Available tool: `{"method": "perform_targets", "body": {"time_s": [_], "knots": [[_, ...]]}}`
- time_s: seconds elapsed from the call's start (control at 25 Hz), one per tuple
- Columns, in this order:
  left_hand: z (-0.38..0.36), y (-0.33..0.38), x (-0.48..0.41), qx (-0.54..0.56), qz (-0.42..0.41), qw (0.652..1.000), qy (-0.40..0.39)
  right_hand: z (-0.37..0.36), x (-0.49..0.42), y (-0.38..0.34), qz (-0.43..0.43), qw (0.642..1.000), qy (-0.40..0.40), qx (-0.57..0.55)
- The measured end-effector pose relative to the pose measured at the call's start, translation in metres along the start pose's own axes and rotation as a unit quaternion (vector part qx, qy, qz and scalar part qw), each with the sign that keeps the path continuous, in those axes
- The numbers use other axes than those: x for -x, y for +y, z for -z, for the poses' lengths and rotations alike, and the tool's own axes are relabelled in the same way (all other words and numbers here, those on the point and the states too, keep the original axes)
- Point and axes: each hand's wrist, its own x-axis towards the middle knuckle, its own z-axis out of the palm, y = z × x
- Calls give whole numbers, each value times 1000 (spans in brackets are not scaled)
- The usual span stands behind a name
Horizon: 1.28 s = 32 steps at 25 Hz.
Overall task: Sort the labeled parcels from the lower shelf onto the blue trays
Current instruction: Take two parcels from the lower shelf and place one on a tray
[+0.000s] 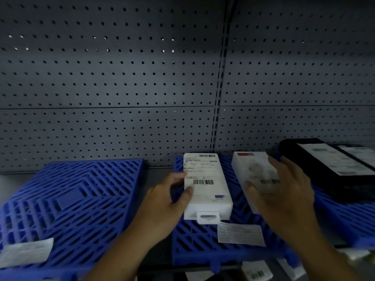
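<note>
Left box (205, 183) clasped by the left grip (162, 203), right box (253, 169) by the right grip (284, 191), both on the middle blue tray (194, 240); one could be knocked askew by the other

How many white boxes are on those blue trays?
2, both on the middle tray: the left box, held by the left hand, and the right box, under the right hand. Others may be hidden.

txt: none legible | white parcel (205, 179) label: barcodes only, print too blurred | 2nd parcel (255, 171) same
</note>
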Motion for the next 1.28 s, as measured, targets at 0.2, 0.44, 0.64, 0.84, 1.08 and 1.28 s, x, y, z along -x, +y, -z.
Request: {"method": "perform_targets", "body": {"time_s": [0.2, 0.44, 0.64, 0.84, 1.08, 1.28], "knots": [[-10, 11, -3, -13, 13, 1000, 12, -2, -7, 15, -13, 998, -62, 21], [-10, 23, -1, -24, 24, 998, 55, -1, -8, 25, 12, 997, -71, 10], [-6, 36, 16, -38, 36, 993, 105, 7, -3, 28, 44, 996, -78, -30], [-2, 38, 49, -60, 53, 985, 152, 5, 12, 22, 124, 989, -56, -64], [22, 29, 92, -79, 53, 984, 151, 1, 52, 0, 149, 983, -73, -76], [67, -1, 130, -79, 26, 984, 160, -4, 108, -42, 152, 983, -67, -79]]}}
